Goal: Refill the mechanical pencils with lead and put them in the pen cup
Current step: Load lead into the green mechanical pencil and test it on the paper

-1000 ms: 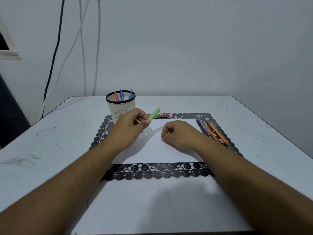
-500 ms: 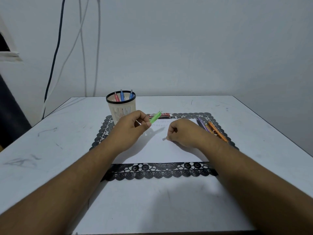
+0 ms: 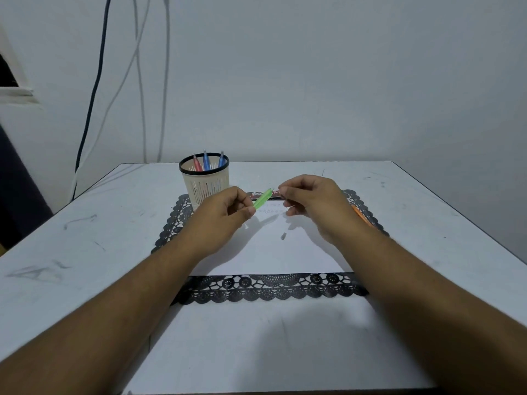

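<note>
Pencil in hand (image 3: pixel 263 198): translucent green.
Pen cup (image 3: pixel 206 181): cream, slotted wall, black rim.
Pencils in cup (image 3: pixel 206 161): one red, two blue.
Placemat (image 3: pixel 271 287): black lace, scalloped edge.
Paper (image 3: pixel 273 252): white.
Lead case (image 3: pixel 263 195): apparently red.
Table (image 3: pixel 85 252): white, grey scuffs.

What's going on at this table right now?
A person is working on a green pencil. The left hand grips its lower end, tilted up over the white paper, while the right hand pinches at its top end; whether it holds a lead is too small to tell. A small grey cap lies on the paper. Three pencils stand in the cup, and an orange pencil waits on the black mat behind the right hand.
</note>
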A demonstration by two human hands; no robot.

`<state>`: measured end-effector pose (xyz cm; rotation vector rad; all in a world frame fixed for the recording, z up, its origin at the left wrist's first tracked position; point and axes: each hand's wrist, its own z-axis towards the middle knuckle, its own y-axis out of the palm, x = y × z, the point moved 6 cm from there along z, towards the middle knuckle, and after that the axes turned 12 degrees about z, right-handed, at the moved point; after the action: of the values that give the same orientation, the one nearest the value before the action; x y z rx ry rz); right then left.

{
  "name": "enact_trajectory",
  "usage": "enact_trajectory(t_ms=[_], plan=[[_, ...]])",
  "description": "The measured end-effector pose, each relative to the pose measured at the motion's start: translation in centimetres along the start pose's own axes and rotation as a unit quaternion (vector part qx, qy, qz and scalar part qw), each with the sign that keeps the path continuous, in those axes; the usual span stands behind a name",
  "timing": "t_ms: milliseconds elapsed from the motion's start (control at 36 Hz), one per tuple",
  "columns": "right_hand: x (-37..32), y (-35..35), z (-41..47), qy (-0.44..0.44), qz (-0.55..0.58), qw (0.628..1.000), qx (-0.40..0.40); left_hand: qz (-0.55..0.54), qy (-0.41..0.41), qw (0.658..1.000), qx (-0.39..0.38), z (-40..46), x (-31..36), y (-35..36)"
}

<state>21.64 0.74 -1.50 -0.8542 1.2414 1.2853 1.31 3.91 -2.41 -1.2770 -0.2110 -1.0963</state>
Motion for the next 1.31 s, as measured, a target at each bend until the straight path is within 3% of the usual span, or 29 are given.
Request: enact_trajectory(t_ms=[111, 778, 1083, 1194, 1306], plan=[[-0.1, 0.5, -0.4, 0.001, 0.064, 0.998, 0.007, -0.01, 0.011, 1.0, -0.006, -0.1, 0.4, 0.1], [0.2, 0.8, -1.0, -0.017, 0.001, 1.0, 0.022, -0.002, 0.032, 0.999, 0.006, 0.0, 0.3, 0.2], [-1.6, -0.7, -0.2, -0.062, -0.152, 0.986, -0.006, 0.023, 0.016, 0.999, 0.024, 0.0, 0.4, -0.3], [0.1, -0.6, 0.0, 0.009, -0.347, 0.931, -0.115, 0.041, 0.005, 0.999, 0.027, 0.0, 0.2, -0.6], [1.7, 0.0, -0.4, 0.048, -0.419, 0.889, -0.177, 0.052, -0.003, 0.998, 0.018, 0.1, -0.2, -0.6]])
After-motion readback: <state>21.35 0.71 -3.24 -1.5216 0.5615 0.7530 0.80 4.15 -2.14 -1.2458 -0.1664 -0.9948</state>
